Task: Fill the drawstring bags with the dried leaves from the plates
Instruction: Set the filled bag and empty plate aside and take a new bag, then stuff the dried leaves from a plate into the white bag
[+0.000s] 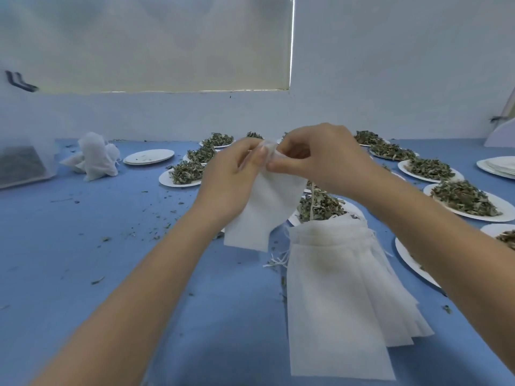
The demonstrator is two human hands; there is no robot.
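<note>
An empty white drawstring bag [262,210] hangs in the air above the blue table [111,260]. My left hand [231,179] and my right hand [320,160] both pinch its top edge, fingertips close together at the mouth. Its cord dangles down on the right. Below it a stack of flat empty bags [340,296] lies on the table. A white plate heaped with dried leaves [320,207] sits just behind that stack, partly hidden by my right wrist. Several more plates of dried leaves [464,200] spread across the back and right.
Filled, tied bags [94,157] stand at the back left beside a clear plastic container [25,160]. Emptied plates [149,157] lie stacked near them, with another stack [498,168] at the far right. Leaf crumbs are scattered over the table. A white wall closes the back.
</note>
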